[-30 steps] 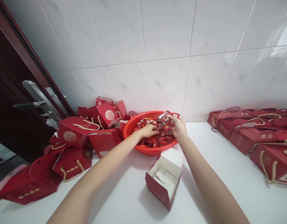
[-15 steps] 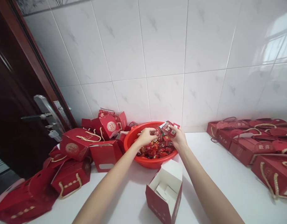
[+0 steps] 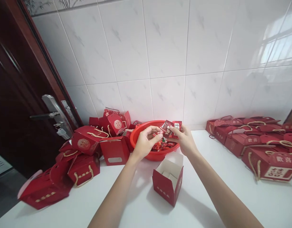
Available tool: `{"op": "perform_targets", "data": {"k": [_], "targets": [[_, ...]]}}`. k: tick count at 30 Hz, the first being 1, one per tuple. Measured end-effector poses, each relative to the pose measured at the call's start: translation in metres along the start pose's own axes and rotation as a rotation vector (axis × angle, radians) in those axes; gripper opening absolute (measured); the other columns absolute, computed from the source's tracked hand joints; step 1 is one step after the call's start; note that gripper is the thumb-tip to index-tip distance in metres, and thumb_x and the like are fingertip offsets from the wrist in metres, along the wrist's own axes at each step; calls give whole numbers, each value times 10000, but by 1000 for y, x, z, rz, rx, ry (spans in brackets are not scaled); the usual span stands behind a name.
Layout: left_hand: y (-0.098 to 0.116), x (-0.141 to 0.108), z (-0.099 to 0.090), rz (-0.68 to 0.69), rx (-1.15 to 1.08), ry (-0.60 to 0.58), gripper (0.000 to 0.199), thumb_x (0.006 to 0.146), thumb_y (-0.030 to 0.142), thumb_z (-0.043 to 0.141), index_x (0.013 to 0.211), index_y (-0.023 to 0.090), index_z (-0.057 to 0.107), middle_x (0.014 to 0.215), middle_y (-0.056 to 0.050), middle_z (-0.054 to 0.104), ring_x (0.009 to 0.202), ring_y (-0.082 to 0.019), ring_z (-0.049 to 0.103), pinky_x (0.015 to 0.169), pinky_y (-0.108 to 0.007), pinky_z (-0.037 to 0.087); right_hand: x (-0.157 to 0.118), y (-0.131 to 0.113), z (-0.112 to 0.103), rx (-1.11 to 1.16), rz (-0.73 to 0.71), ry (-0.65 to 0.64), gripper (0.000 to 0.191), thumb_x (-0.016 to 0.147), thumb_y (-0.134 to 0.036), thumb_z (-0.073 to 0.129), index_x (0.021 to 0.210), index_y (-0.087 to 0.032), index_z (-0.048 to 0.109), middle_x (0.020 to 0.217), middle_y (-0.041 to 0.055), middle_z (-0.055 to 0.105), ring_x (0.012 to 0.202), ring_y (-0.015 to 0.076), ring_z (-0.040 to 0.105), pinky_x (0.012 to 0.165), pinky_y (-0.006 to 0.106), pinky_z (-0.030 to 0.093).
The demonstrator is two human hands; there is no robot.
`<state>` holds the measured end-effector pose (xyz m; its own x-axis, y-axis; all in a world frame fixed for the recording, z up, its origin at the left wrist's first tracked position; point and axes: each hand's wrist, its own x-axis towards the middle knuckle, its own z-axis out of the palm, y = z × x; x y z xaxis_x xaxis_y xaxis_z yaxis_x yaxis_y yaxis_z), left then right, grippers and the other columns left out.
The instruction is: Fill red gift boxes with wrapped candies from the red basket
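My left hand (image 3: pixel 146 141) is closed in a pinch on a small red wrapped candy (image 3: pixel 161 130). Several red candy packets (image 3: pixel 176 125) are gripped in my right hand (image 3: pixel 185 139), between thumb and fingers. Both hands hover above the near part of a red plastic basket (image 3: pixel 136 134), close to each other. Loose wrapped candies (image 3: pixel 163 145) lie in the basket, partly hidden behind my hands. Just in front stands an open red gift box (image 3: pixel 165 189) with a white inside and its flap up.
Red gift boxes (image 3: pixel 85 144) with rope handles are piled at the left, near a dark door (image 3: pixel 19 95). Closed red boxes (image 3: pixel 267 163) stand in rows at the right. A tiled wall (image 3: pixel 167 98) rises behind the white table (image 3: pixel 126 202).
My left hand has lifted from the candies in the basket with a candy. My right hand has drawn slightly nearer with its packets. The camera view has shifted.
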<state>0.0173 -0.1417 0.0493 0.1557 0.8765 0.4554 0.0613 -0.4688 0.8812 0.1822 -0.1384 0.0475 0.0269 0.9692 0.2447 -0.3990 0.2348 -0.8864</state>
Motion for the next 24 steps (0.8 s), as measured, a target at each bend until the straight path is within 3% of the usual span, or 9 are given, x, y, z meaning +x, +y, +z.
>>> {"op": "perform_targets", "data": {"k": [6, 12, 19, 24], "targets": [[12, -11, 5, 112, 93, -39, 174, 791, 287, 705, 922, 188, 646, 987, -50, 695, 981, -192, 663, 791, -279, 570, -13, -15, 5, -95, -45, -110, 452, 682, -484, 798, 973, -190, 614, 927, 50, 706, 858, 211, 682, 738, 385, 632], [18, -14, 5, 103, 99, -30, 203, 768, 248, 718, 949, 199, 641, 1022, -54, 694, 1060, -211, 651, 829, -296, 573, -14, -16, 3, -288, -196, -142, 378, 721, -488, 766, 864, -194, 576, 783, 25, 663, 721, 191, 657, 673, 348, 599], [13, -14, -2, 47, 1, -75, 351, 696, 228, 798, 999, 196, 625, 862, -13, 666, 839, -161, 657, 721, -263, 579, -14, -16, -3, -405, -307, -200, 266, 801, -425, 707, 878, -201, 586, 803, 35, 675, 739, 189, 651, 676, 319, 559], [15, -14, -1, 88, -5, -67, 288, 709, 247, 802, 941, 183, 645, 930, -34, 680, 929, -172, 653, 794, -264, 567, -15, -18, -2, -481, -371, -162, 245, 813, -419, 689, 852, -199, 586, 765, 19, 656, 694, 164, 609, 633, 279, 512]]}}
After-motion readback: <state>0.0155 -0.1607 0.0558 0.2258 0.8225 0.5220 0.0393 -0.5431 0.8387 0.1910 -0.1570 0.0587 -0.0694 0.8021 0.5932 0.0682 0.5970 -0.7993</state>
